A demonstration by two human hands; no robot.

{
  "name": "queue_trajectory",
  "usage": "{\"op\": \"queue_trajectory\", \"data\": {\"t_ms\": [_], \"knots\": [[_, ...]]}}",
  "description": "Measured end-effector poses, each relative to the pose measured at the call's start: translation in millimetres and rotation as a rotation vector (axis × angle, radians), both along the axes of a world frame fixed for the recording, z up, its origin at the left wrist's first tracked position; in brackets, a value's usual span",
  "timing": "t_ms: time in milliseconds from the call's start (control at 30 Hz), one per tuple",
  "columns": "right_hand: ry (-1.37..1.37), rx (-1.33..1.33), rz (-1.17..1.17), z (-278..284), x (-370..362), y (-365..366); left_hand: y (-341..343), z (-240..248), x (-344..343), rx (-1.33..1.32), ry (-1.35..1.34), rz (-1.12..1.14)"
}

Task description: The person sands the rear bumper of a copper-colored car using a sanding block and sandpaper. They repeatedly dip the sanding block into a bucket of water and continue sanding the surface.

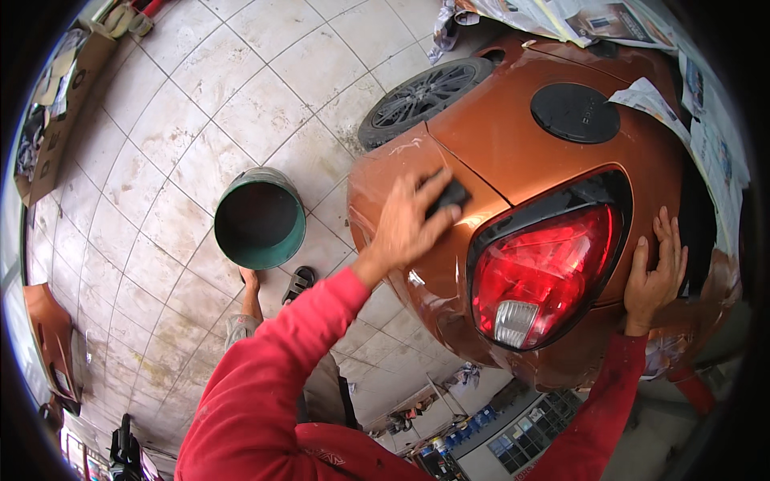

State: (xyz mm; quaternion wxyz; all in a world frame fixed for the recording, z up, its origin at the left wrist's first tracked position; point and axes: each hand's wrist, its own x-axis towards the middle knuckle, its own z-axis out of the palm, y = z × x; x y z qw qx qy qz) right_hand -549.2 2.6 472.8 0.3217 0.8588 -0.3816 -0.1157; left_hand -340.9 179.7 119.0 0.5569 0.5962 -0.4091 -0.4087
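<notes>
My left hand grips a small black sanding block and presses it against the orange car's rear side panel. The thumb and fingers lie along the block's edges, and the hand is slightly blurred. Just right of it is the red tail light in its black surround. Beyond that, my right hand rests flat on the orange bodywork beside the dark rear opening, with fingers stretched out and nothing held. Wet-looking smears show on the panel near the block.
A green bucket with dark liquid stands on the tiled floor, near my feet. The car's wheel and black fuel cap are further off. Newspaper masks the right side. At left are a cardboard box and an orange car part.
</notes>
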Motion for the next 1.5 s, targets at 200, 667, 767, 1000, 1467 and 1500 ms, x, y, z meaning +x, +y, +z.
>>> {"op": "queue_trajectory", "data": {"t_ms": [200, 667, 767, 1000, 1467, 1500], "knots": [[0.005, -0.002, 0.058, 3, 0, -4, -35, -108, 27, 0.257, 0.125, 0.033], [0.001, 0.029, 0.103, 3, 3, -12, -37, -129, 34, 0.237, 0.151, 0.081], [-0.003, 0.023, 0.068, -2, 5, -10, -27, -120, 23, 0.211, 0.054, 0.099], [0.044, 0.024, 0.028, 12, -17, 2, 53, -52, 1, -0.027, 0.095, -0.035], [0.043, 0.078, 0.017, 25, -25, -5, 89, -145, -21, 0.162, 0.199, 0.171], [0.056, 0.078, 0.026, 23, -17, -11, 80, -191, -15, 0.351, 0.292, 0.222]]}}
